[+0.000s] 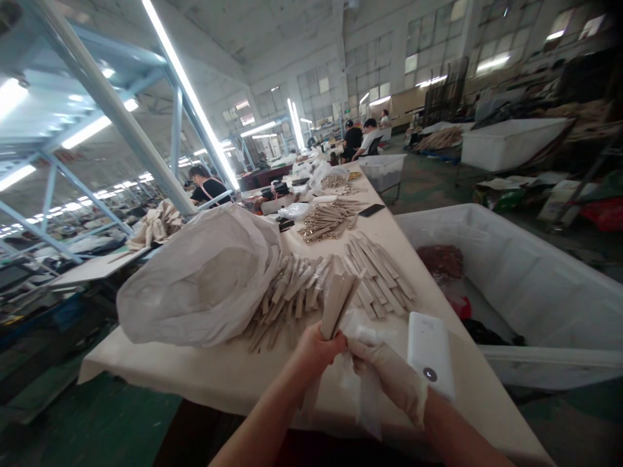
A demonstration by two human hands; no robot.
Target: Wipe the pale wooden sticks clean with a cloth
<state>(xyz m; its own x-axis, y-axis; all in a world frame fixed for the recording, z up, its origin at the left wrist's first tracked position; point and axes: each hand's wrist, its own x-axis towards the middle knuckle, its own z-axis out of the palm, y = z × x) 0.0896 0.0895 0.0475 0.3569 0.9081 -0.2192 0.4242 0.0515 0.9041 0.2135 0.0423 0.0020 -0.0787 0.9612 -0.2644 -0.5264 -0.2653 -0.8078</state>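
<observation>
My left hand [318, 350], bare, is wrapped round the lower part of a bundle of flat beige straps [337, 299], which stands up tilted above the table. Close beside it on the right, my right hand [387, 366] wears a pale glove, its fingers closed on clear plastic film [370, 405] that hangs down over the table edge. The film lies near the bundle's lower end; whether it goes around the straps I cannot tell. Behind the hands lie a pile of similar straps [287, 292] and another group of straps [377, 275], spread out like a fan.
A large white sack [204, 279] lies at the left of the cloth-covered table [180, 376]. Right of my hands is a white power bank [429, 350]. Farther back are straps with metal pieces [328, 220] and a dark phone [371, 210]. A white bin [540, 279] borders the right edge.
</observation>
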